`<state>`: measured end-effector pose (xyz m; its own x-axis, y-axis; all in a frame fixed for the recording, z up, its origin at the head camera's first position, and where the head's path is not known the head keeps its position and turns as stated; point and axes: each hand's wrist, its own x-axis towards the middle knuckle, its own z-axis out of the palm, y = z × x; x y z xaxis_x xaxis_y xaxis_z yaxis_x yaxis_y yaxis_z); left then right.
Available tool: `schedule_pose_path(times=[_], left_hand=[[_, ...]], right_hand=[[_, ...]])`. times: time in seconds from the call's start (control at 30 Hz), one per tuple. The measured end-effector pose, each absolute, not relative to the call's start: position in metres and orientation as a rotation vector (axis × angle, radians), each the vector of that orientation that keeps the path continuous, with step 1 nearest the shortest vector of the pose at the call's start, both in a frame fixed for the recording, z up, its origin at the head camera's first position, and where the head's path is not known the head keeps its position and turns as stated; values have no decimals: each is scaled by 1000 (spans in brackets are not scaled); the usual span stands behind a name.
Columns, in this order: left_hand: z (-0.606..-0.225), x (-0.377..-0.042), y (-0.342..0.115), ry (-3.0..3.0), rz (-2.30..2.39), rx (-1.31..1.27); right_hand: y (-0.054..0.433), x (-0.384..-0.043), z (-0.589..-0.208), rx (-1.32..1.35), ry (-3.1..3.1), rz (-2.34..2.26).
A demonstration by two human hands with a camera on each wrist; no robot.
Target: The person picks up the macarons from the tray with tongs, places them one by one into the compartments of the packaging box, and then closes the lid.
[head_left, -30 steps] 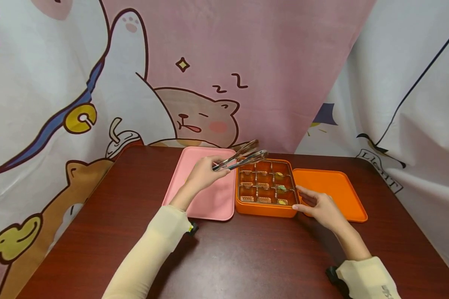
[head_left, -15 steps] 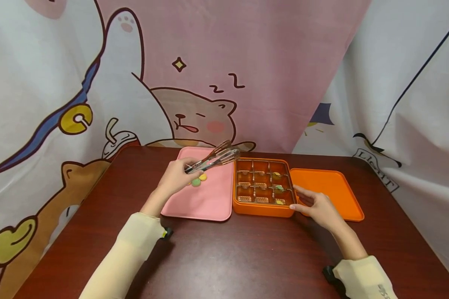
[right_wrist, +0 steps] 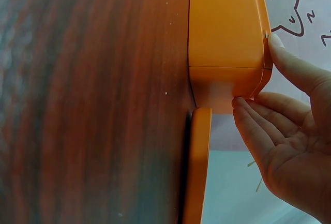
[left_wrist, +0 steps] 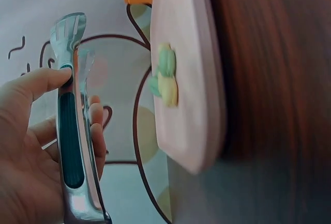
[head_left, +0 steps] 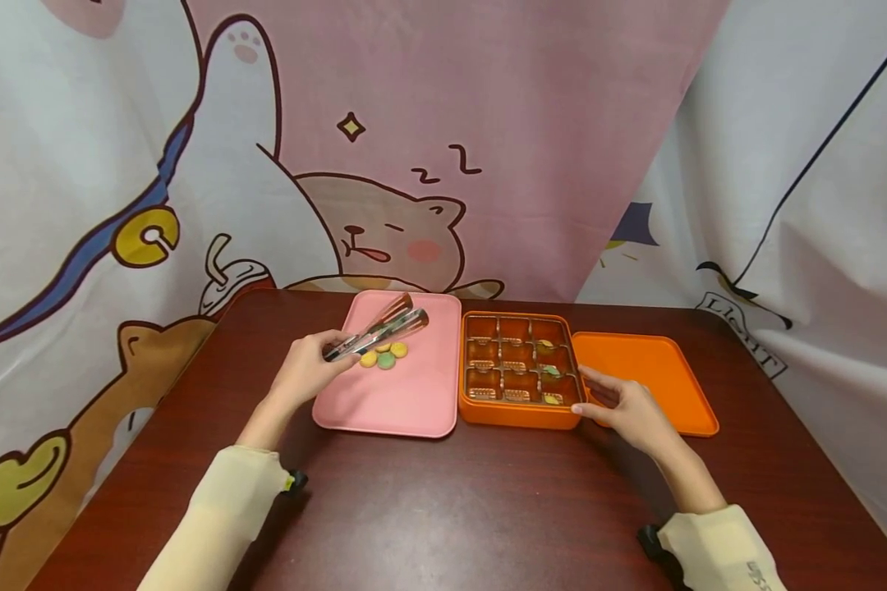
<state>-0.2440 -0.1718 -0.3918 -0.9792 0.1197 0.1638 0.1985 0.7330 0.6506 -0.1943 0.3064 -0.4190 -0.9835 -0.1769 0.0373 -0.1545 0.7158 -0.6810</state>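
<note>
In my left hand I grip metal tongs with dark green grips, thumb on one arm and fingers on the other; the tips are spread apart with nothing between them. They hang over a pink tray. Under them lie several small round yellow and green pieces, like macarons, partly covered by the tongs in the head view. My right hand touches the near right corner of an orange box, thumb at its upper edge, fairly straight fingers against its side. A clear divider inside forms several compartments.
The right column of compartments holds small yellow and green pieces. A flat orange lid lies right of the box. Box, tray and lid sit close together on a dark wooden table, before a cartoon curtain.
My left hand has moved left with the tongs, from over the box edge to above the tray, uncovering the round pieces. My right hand stays at the box corner.
</note>
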Motion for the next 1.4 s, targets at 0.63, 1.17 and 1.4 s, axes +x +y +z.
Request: schedule_pose_path(times=[0.63, 1.17, 1.4], left_hand=[[-417, -236, -231, -2961, -910, -261], [-426, -237, -248, -3023, -773, -327], [-431, -242, -248, -3031, -739, -355]], right_hand=[[306, -192, -418, -273, 2883, -1128], [305, -193, -420, -284, 2891, -1127], [306, -192, -417, -283, 2888, -1131]])
